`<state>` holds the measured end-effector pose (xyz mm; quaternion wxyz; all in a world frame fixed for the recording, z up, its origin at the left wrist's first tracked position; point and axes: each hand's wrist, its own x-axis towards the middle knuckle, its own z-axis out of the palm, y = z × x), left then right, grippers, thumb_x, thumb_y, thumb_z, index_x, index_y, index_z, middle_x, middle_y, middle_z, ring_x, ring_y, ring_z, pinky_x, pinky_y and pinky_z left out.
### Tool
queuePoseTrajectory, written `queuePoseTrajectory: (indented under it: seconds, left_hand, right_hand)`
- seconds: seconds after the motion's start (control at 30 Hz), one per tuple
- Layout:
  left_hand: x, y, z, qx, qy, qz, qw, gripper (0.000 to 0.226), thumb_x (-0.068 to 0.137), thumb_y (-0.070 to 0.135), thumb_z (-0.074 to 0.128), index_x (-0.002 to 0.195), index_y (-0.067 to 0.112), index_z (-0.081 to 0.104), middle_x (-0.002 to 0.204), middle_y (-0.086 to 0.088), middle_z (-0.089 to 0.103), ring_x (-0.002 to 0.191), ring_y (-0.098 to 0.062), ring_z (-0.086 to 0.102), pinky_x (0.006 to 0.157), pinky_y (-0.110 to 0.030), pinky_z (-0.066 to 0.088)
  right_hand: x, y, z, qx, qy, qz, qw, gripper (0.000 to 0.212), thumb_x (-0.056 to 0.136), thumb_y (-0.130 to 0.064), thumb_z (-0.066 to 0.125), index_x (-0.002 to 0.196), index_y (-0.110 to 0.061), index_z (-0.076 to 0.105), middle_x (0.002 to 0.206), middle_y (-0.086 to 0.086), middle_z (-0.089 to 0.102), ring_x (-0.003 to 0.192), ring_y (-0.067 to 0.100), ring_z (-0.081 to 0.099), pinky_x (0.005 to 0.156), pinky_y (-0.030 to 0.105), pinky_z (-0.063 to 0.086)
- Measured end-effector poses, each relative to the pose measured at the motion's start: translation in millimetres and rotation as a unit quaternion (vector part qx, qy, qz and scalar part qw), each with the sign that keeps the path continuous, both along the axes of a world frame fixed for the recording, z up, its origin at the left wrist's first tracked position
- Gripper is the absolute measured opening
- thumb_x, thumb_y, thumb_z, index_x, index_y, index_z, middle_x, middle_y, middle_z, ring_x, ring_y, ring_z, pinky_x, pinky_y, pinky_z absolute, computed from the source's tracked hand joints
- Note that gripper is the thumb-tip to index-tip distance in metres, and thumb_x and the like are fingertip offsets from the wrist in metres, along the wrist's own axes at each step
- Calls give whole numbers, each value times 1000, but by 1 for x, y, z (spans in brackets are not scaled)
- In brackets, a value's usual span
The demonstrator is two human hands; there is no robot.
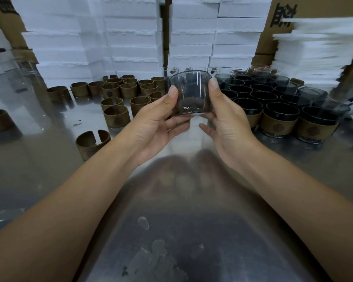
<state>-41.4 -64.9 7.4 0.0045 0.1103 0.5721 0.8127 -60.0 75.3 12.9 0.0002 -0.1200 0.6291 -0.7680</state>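
**Smoky glass held up in both hands**

The person holds a glass cup between the left hand and the right hand, lifted clear of the steel table below. Each hand grips one side of it: the thumbs lie up along the cup's outer wall and the fingers curl in under its base. The cup is dark-tinted, see-through and bare, and it tilts so that its open mouth faces away from the person.

To the left of the left hand, loose brown bands stand on the table in a scattered group, each one an open ring with a gap; one lies apart from the group, close by the left forearm. To the right of the right hand, banded cups stand packed together in rows, each wearing a brown band round its lower part. Beyond the hands, white foam boxes are stacked high like a wall. Past the banded cups, further right, is a pile of white foam sheets, with a cardboard box behind it.
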Motion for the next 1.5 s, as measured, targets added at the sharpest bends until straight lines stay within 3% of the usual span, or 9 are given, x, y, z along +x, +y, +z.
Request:
queuePoseTrajectory:
  seconds: [0.13,0.27,0.4,0.57,0.73,1.0,1.2,1.37,1.5]
  left_hand:
    - [-1,-1,-1,-8,-2,-1,1000,46,75,50,56,109,21,66,111,-3,71,107,-18,66,92,-30,53]
    - [-2,-1,-2,-62,-9,78,995,44,71,50,61,103,22,68,104,0,73,96,-13,70,74,-21,53]
    - [0,3,-1,-63,-19,86,994,34,79,41,61,104,18,66,97,0,74,86,-10,70,69,-20,54]
    - [2,8,-1,-72,-1,88,993,50,70,41,65,110,11,64,113,-11,69,99,-18,66,84,-27,55]
    - [3,6,1,-50,-13,76,996,66,71,40,63,124,0,59,117,-16,67,108,-26,65,89,-27,54]
    - [3,4,2,-16,-20,45,999,54,74,42,58,117,9,63,116,-14,68,108,-26,66,90,-28,54]
    - [1,4,1,-24,-18,50,998,52,72,45,60,112,12,65,110,-11,71,102,-22,68,81,-24,56]
    - [1,3,-2,-71,-7,99,993,53,69,47,65,111,15,67,101,-2,74,91,-14,71,69,-18,53]
    - [2,3,0,-83,-4,88,993,50,70,48,63,109,18,67,102,-1,73,94,-13,70,70,-18,53]
  right_hand:
    - [3,-2,-2,16,4,41,999,41,90,-56,44,78,-30,72,89,-13,75,85,-3,67,77,22,48]
    - [1,1,-3,33,14,25,999,36,93,-52,43,89,-29,70,98,-10,74,97,2,65,85,24,46]
    - [2,-1,-4,32,31,-19,999,29,92,-44,54,102,-22,69,94,-11,73,86,-4,66,79,15,46]
    - [3,-3,-6,48,64,-14,997,17,88,-39,62,100,-28,62,74,-27,69,78,-14,63,76,16,46]
    - [2,2,-5,25,61,37,997,13,86,-37,65,85,-26,72,80,-12,73,78,-5,67,66,13,48]
    - [-6,11,-2,-28,-26,105,994,36,67,-53,63,92,-30,72,92,-9,73,85,4,65,81,26,46]
    - [-5,11,-2,-23,-30,90,995,42,67,-54,62,101,-30,69,92,-11,72,82,2,65,83,27,45]
    - [-3,7,-2,-31,-30,48,998,42,86,-40,62,125,-26,57,110,-2,70,89,9,68,89,31,49]
    - [-2,4,-1,-7,-21,18,1000,43,82,-40,67,121,-26,56,95,-8,72,96,10,68,90,32,51]
